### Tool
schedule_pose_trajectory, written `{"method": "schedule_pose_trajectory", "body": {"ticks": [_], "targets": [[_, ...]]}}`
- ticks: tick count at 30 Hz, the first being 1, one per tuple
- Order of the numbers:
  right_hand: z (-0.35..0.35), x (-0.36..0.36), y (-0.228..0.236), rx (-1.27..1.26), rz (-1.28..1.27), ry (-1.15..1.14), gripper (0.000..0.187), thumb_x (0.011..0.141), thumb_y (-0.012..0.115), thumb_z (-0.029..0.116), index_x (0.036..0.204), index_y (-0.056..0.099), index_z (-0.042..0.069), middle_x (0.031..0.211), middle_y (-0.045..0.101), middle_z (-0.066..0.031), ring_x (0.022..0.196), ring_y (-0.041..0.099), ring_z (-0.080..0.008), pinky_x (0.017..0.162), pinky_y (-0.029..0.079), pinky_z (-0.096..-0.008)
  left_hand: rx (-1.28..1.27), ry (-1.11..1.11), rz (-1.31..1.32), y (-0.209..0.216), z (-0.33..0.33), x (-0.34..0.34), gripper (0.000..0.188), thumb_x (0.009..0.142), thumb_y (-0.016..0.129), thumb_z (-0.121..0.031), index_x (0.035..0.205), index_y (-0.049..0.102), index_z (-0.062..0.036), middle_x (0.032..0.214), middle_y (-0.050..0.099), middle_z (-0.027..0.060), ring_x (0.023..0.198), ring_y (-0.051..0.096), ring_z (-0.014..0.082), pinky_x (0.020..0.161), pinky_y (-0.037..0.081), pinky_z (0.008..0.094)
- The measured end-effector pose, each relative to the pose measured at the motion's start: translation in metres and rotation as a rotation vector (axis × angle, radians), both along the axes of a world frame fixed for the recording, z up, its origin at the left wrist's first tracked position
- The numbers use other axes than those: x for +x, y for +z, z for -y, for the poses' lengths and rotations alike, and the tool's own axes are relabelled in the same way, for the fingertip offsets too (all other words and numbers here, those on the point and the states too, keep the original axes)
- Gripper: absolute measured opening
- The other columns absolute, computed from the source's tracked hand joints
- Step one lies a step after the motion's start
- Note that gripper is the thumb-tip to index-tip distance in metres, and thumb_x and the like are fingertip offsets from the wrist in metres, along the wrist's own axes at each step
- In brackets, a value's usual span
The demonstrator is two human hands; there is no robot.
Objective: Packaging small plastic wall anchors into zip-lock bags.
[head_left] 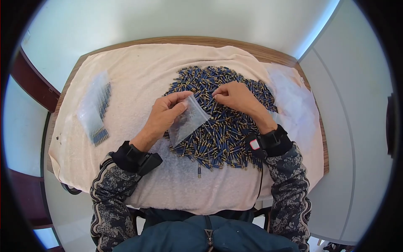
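Observation:
My left hand (pixel 167 112) pinches a small clear zip bag (pixel 189 122) at its upper edge, thumb over fingers. The bag hangs tilted above a large heap of small blue cylindrical pieces (pixel 226 138) with brass-coloured ends. No pieces can be clearly made out inside the bag, since the heap shows through it. Over the far part of the heap, my right hand (pixel 237 97) is closed with thumb and fingertips together. Whatever is between those fingertips is too small to tell. One piece (pixel 199 171) lies apart at the heap's near edge.
On the left of the light cloth (pixel 130 84) lies a row of filled clear bags (pixel 96 109) with blue pieces in them. A loose stack of clear plastic bags (pixel 291 101) rests at the right. A wooden table edge (pixel 189 40) shows beyond the cloth, in front of a white wall.

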State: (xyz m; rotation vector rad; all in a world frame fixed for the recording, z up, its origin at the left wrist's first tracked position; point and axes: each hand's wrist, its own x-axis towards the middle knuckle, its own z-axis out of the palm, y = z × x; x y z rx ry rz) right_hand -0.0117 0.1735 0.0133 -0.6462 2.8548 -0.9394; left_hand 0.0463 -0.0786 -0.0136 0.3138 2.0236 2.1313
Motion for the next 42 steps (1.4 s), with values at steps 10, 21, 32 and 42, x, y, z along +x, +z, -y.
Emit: {"method": "schedule_pose_trajectory", "body": {"ticks": [10, 21, 32, 42], "targets": [[-0.048, 0.038, 0.038, -0.038, 0.156, -0.072, 0.024, 0.083, 0.067, 0.023, 0.093, 0.073, 0.002, 0.076, 0.069, -0.0086, 0.067, 0.063, -0.0164, 0.067, 0.051, -0.0292, 0.086, -0.044, 0.084, 0.0, 0.004, 0.002, 0.031, 0.095, 0.061, -0.011, 0.125, 0.064, -0.0039, 0.089, 0.062, -0.0064, 0.066, 0.044, -0.0007, 0.054, 0.034, 0.0158], [-0.079, 0.095, 0.051, 0.138, 0.006, -0.112, 0.022, 0.084, 0.065, 0.016, 0.1, 0.072, 0.002, 0.08, 0.07, -0.0145, 0.072, 0.067, -0.0274, 0.07, 0.053, -0.0354, 0.091, -0.132, 0.088, -0.001, -0.001, 0.007, 0.031, 0.094, 0.062, -0.013, 0.124, 0.064, -0.0037, 0.082, 0.059, -0.0068, 0.06, 0.041, 0.0006, 0.052, 0.032, 0.0165], [-0.048, 0.086, 0.017, 0.062, -0.133, -0.09, 0.024, 0.083, 0.066, 0.016, 0.103, 0.072, 0.003, 0.084, 0.07, -0.0173, 0.075, 0.068, -0.0336, 0.072, 0.054, -0.0384, 0.088, -0.112, 0.051, 0.001, -0.006, 0.012, 0.032, 0.094, 0.063, -0.012, 0.124, 0.063, -0.0018, 0.082, 0.06, -0.0047, 0.058, 0.042, 0.0017, 0.052, 0.034, 0.0174], [-0.03, 0.087, 0.038, -0.459, 0.35, -0.143, 0.021, 0.091, 0.068, 0.022, 0.095, 0.071, 0.002, 0.074, 0.066, 0.001, 0.063, 0.058, -0.006, 0.057, 0.047, -0.0212, 0.025, -0.154, -0.005, 0.006, -0.011, 0.017, 0.031, 0.094, 0.064, -0.013, 0.123, 0.064, -0.0024, 0.085, 0.062, -0.0049, 0.066, 0.046, 0.0019, 0.058, 0.038, 0.0173]]}}
